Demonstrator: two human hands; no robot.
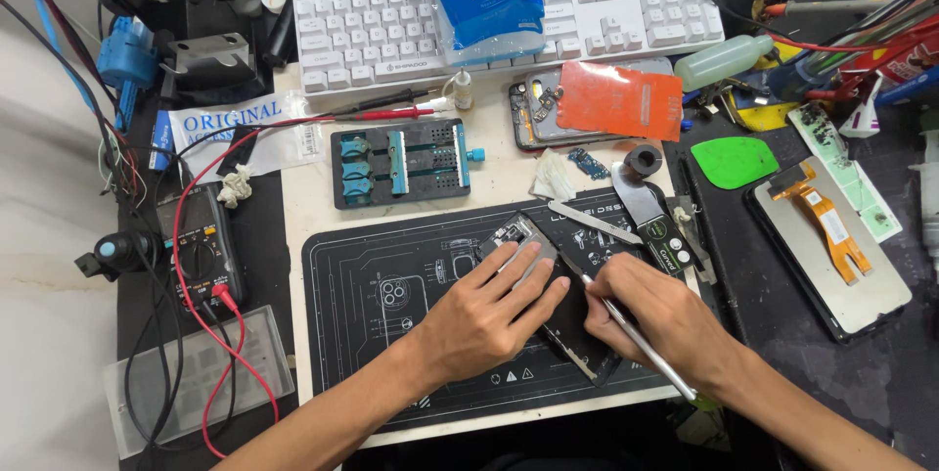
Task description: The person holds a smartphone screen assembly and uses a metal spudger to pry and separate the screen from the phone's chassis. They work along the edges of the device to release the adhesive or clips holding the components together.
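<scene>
My left hand [494, 310] lies flat on an opened phone body [516, 236] that rests on a black repair mat [391, 285], fingers spread and pressing it down. My right hand [655, 319] grips a thin metal tool [636, 339] like a pen, its tip touching the phone's edge near my left fingertips. Much of the phone is hidden under both hands.
A black and blue board holder [401, 163], a white keyboard [489, 11], a multimeter [201, 246] with red leads, a phone with an orange sheet [616, 99], a detached screen with orange flex [831, 236], a green pick [734, 160], tweezers [592, 220] and a plastic bottle [724, 60] crowd the bench.
</scene>
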